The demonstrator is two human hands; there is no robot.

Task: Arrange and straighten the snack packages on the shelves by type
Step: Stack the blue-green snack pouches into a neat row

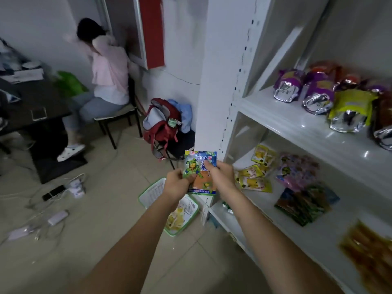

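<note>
A blue and green turtle snack packet (201, 164) is held upright in front of the white shelf unit (214, 102). My left hand (177, 185) pinches its left edge and my right hand (222, 175) grips its right side. On the lower shelf (331, 225) lie yellow packets (255, 177), a pink and purple pile (297, 170), a stack of dark green packets (303, 204) and orange-brown packets (369, 245). The upper shelf (297, 122) holds purple foil pouches (288, 83) and a yellow-green pouch (350, 109).
A white basket with a green rim (154, 194) sits on the tiled floor below my hands, with a yellow packet inside. A red backpack (163, 124) rests on a stool by the shelf. A person sits on a chair at a dark table at left. Cables and chargers lie on the floor.
</note>
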